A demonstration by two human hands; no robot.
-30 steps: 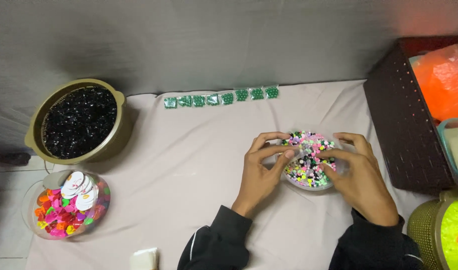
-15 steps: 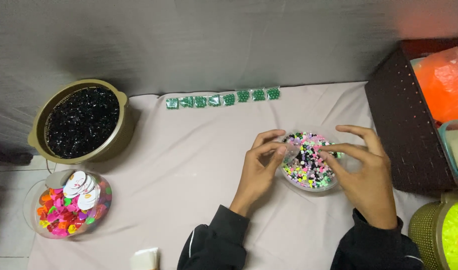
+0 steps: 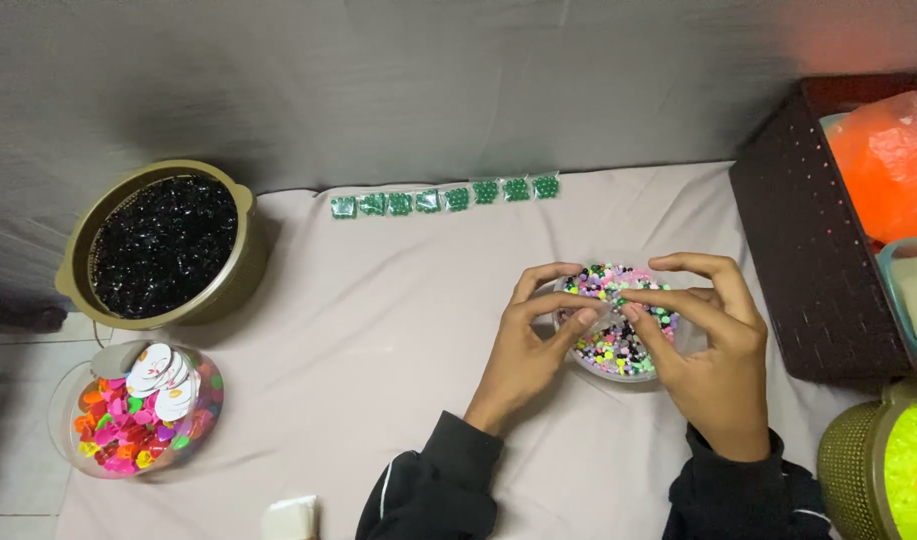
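A clear bowl (image 3: pixel 640 371) of small mixed-colour beads stands on the pale cloth, right of centre. My left hand (image 3: pixel 528 345) and my right hand (image 3: pixel 713 345) hover over it, fingertips meeting above the beads. Between the fingertips they pinch what looks like a small clear bag (image 3: pixel 605 306); its contents are too small to tell. Both wrists wear dark sleeves.
A row of small bags with green beads (image 3: pixel 446 198) lies at the back. At the left are a gold pot of black beads (image 3: pixel 163 243) and a clear tub of bright pieces (image 3: pixel 138 410). A dark basket (image 3: pixel 813 250) with orange material stands right, a neon-yellow container (image 3: pixel 883 470) below it.
My hands have lifted from gripping the bowl's sides and come together above the beads, fingertips pinched. The bowl has stayed in place.
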